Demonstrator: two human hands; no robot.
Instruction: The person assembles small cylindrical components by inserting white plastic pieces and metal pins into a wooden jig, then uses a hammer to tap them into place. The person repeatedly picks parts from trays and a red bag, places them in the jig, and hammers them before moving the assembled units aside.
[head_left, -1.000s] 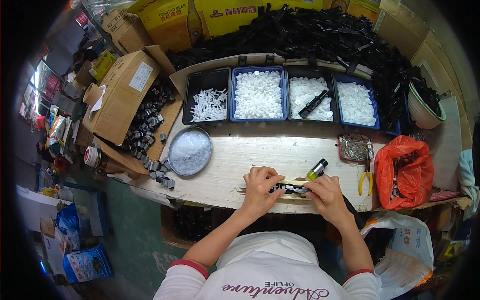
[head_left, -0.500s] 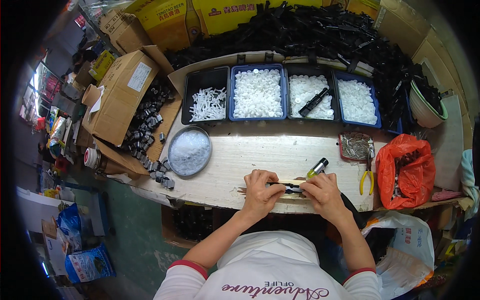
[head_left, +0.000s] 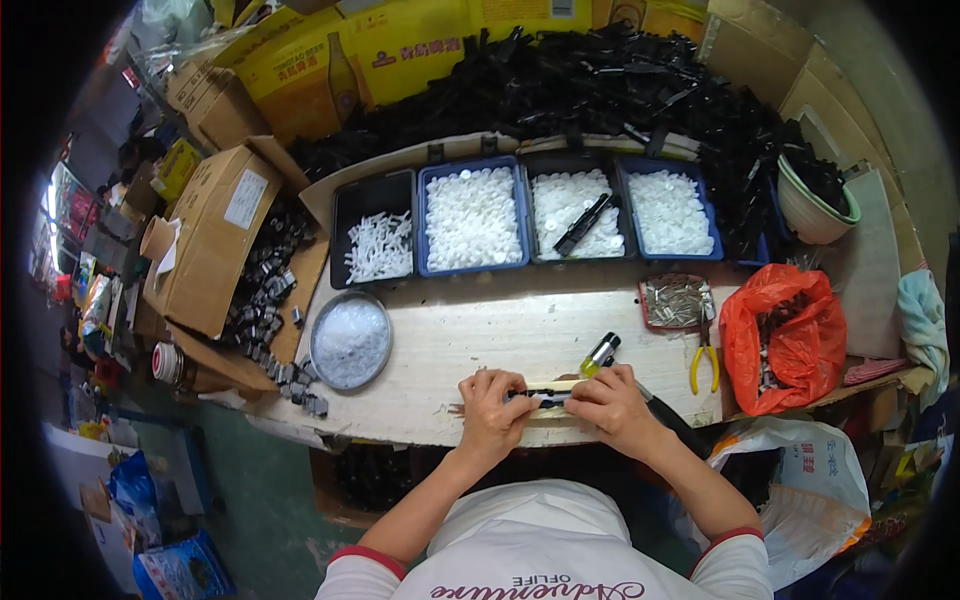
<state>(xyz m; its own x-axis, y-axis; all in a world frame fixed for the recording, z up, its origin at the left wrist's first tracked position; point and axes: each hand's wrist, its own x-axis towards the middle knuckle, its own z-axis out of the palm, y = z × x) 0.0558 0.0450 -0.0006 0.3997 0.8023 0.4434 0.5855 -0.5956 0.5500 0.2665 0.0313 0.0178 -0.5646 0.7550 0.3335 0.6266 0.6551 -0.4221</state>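
At the near edge of the table, my left hand [head_left: 492,415] pinches the left end of a small black part with a pale, shiny strip [head_left: 543,396]. My right hand [head_left: 618,410] pinches its other end; its exact kind is hidden by the fingers. The part lies along a light wooden strip [head_left: 553,384] on the tabletop. Just beyond my right hand lies a cylindrical tool [head_left: 602,352] with a silver and black end and a yellow-green section. A black hose-like length [head_left: 677,424] passes behind my right wrist.
White plastic pieces fill several bins [head_left: 470,267] across the back, before a heap of black parts [head_left: 600,90]. A round dish [head_left: 350,342] and a carton [head_left: 215,240] of grey-black pieces stand left. Rightward are a pin tray [head_left: 677,302], yellow-handled pliers [head_left: 704,370] and a red bag [head_left: 740,340].
The whole view has shifted, so the table and bins appear lower and further left. Both hands keep their pinch on the black part, with little visible change.
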